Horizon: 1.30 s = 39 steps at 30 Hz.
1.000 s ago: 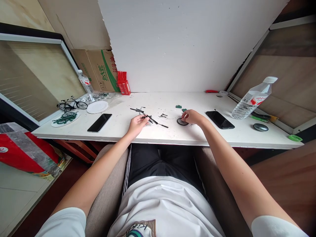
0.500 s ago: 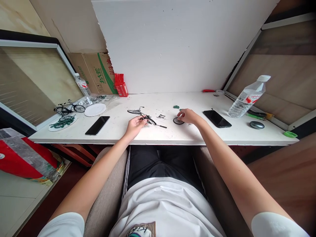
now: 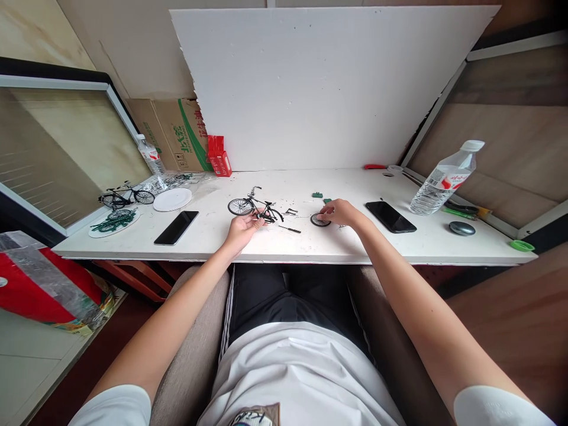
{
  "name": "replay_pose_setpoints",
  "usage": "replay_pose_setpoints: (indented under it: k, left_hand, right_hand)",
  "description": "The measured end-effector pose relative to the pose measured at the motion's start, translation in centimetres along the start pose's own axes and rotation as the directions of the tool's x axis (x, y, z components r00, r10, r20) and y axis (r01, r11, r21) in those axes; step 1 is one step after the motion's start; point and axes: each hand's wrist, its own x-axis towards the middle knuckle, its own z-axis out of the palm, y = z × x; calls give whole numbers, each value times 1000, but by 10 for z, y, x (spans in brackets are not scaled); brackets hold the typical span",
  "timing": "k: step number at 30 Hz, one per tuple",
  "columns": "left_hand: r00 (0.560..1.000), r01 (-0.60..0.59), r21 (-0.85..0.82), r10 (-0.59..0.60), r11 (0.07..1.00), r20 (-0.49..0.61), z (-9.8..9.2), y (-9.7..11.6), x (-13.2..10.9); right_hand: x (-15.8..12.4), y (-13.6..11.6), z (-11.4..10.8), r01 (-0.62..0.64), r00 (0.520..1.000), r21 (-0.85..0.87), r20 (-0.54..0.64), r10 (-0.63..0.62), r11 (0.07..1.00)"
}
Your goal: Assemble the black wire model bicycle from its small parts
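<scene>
My left hand (image 3: 243, 232) is closed around the lower frame of a black model bicycle (image 3: 261, 211), which stands upright. Its front wheel and handlebars point left, and no rear wheel shows at its right end. At the right, my right hand (image 3: 341, 212) has its fingertips on a small loose spoked wheel (image 3: 320, 220) by the table surface. Between the hands lie a thin dark screwdriver-like tool (image 3: 290, 229) and a small black rack-like part (image 3: 290, 212). Small green pieces (image 3: 317, 194) lie just behind my right hand.
A black phone (image 3: 390, 216) and a water bottle (image 3: 446, 177) stand to the right, with a grey round tin (image 3: 462, 228). On the left are another phone (image 3: 176, 228), a white disc (image 3: 172, 199), an assembled model bicycle (image 3: 126, 196) and a plate of green parts (image 3: 114, 223).
My left hand has turned the bicycle from lying tilted to upright, its handlebars now raised. My right hand stays at the loose wheel. The view has shifted slightly.
</scene>
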Motion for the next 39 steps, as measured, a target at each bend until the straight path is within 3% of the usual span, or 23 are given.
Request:
replay_pose_setpoints:
  k: [6,13,18,29,39]
  left_hand:
    - [1000,-15,-18,15,1000,-9,1,0,0]
    - [1000,-10,-35,10,999,-15,0,0,-1]
    - [999,13,-49,-14,999,-30,1,-1,0]
    - [998,51,-38,-52,998,-44,1,4,-1]
    - [997,23,-112,-31,993,-77,24,13,-10]
  right_hand:
    - [5,1,6,42,997,-47,-56,-45,998]
    - [8,4,10,36,996,194,-87,-19,980]
    - [7,-2,12,109,981,274,-187,-58,955]
    - [8,-16,28,310,907,326,-382,-176,893]
    - [-37,-62,24,608,790,414,-406,-461,678]
